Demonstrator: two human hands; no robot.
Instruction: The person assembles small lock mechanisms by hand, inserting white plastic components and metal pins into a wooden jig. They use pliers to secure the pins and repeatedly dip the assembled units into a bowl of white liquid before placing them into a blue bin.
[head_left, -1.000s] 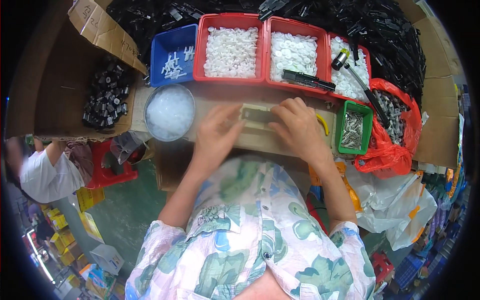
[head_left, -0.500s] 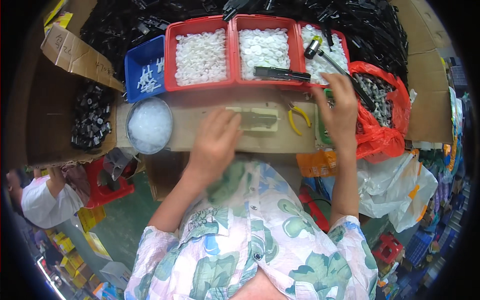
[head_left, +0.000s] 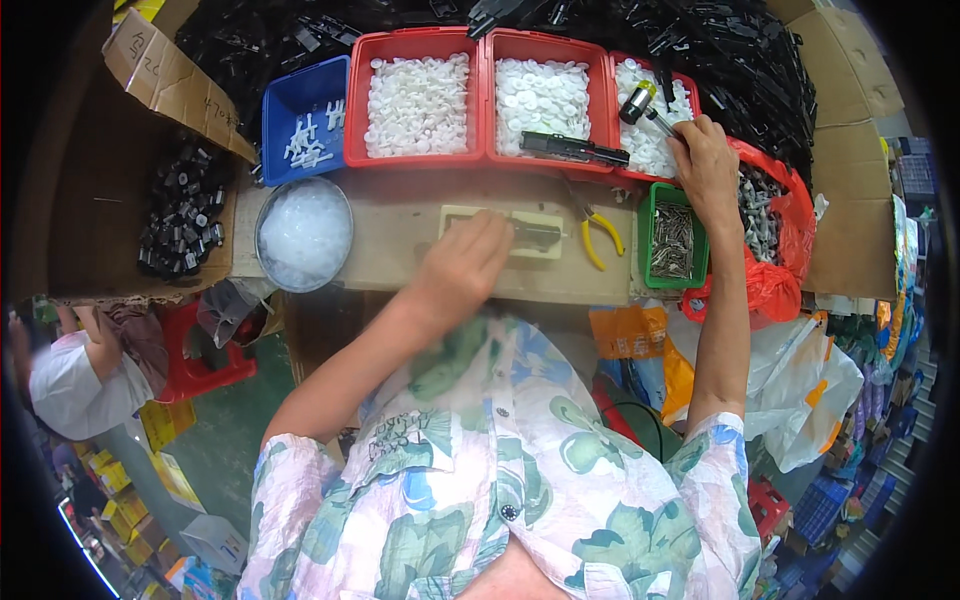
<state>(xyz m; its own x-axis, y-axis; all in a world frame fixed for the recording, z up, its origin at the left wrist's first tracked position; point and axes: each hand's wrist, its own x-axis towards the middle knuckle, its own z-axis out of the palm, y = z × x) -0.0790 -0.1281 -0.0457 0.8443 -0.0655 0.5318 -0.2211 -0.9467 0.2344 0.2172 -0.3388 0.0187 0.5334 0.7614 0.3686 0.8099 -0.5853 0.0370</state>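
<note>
My left hand (head_left: 462, 262) rests over the left part of a cream rectangular block (head_left: 545, 250) with a dark, long shape in its recess. Its fingers are bent together and point down at the block; what they pinch, if anything, is hidden. My right hand (head_left: 712, 178) reaches to the far right and closes on the handle of a small hammer (head_left: 637, 103). The hammer's black and yellow head lies over the white parts in the right red bin (head_left: 624, 172). Most of its handle is hidden by my hand.
Yellow-handled pliers (head_left: 604, 240) lie right of the block, beside a green tray (head_left: 652, 270) of metal pins. A black part (head_left: 575, 149) lies across the middle red bin's front. A round bowl (head_left: 347, 245), blue bin (head_left: 268, 130) and red bag (head_left: 770, 290) stand around.
My right hand has moved right and farther away, closing on the hammer's handle and uncovering the green tray. My left hand has shifted right over the block.
</note>
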